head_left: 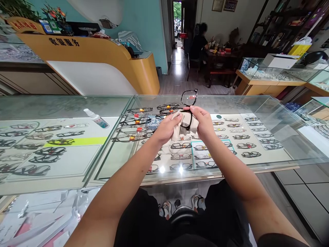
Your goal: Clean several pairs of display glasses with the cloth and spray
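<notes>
A pair of black-framed eyeglasses (196, 97) is held up over the glass counter, turned so that one lens rim points away from me. My right hand (205, 120) is closed on the frame, with the thumb and fingers near its middle. My left hand (166, 129) pinches a pale cleaning cloth (177, 132), which is wrapped about the nearer lens. Part of the cloth also lies against my right palm. On the counter left of my hands, several dark eyeglasses (136, 121) lie in a row. The fingertips behind the cloth are hidden.
A white spray bottle (96, 118) lies on the glass counter (113, 106) at left. Under the glass, several rows of eyeglasses (248, 145) are on display. Papers (38, 219) fill the lower left. Beyond are a cashier desk (102, 51) and a seated person (199, 43).
</notes>
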Demonstrator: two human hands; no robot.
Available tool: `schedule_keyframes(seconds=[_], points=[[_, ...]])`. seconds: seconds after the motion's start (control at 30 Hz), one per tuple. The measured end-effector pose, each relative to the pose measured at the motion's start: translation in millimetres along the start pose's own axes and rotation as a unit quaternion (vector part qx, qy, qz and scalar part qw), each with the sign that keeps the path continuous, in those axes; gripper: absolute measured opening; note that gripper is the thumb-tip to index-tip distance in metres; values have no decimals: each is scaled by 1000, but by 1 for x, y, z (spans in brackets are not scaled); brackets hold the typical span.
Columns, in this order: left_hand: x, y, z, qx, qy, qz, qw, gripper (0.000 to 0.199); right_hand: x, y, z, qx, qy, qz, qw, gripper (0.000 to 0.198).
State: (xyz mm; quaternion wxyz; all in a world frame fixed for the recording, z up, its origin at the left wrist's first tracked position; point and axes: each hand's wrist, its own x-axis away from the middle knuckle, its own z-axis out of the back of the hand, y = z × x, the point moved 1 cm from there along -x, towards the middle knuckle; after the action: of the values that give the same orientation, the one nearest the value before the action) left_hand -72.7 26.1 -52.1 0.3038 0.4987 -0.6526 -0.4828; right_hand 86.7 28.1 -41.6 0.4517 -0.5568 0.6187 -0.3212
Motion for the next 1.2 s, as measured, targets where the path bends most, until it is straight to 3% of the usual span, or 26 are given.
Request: schedule_keyframes(seconds=[0.13, 0.37, 0.57, 0.77, 0.97, 1.07, 1.2], points=[[7, 6, -5, -42, -35, -3, 998, 64, -2, 0, 1, -2, 11, -14, 1000, 42], [3, 0, -15, -28, 85, -112, 990, 56, 4, 4, -8, 41, -47, 25, 998, 47], [0, -5, -12, -4, 87, -34, 996, 67, 2, -9, -2, 36, -29, 36, 998, 42], [-2, -3, -3, 61, 163, -18, 985, 63, -7, -23, 13, 31, 30, 88, 995, 42], [-3, 1, -1, 122, 103, 17, 987, 55, -5, -28, 14, 91, 21, 146, 985, 39], [-3, 4, 2, 122, 104, 47, 986, 49, -1, -33, 16, 156, 18, 206, 966, 33], [-6, 12, 11, 116, 137, 83, 980, 39, 3, -41, 19, 295, 27, 331, 896, 25]])
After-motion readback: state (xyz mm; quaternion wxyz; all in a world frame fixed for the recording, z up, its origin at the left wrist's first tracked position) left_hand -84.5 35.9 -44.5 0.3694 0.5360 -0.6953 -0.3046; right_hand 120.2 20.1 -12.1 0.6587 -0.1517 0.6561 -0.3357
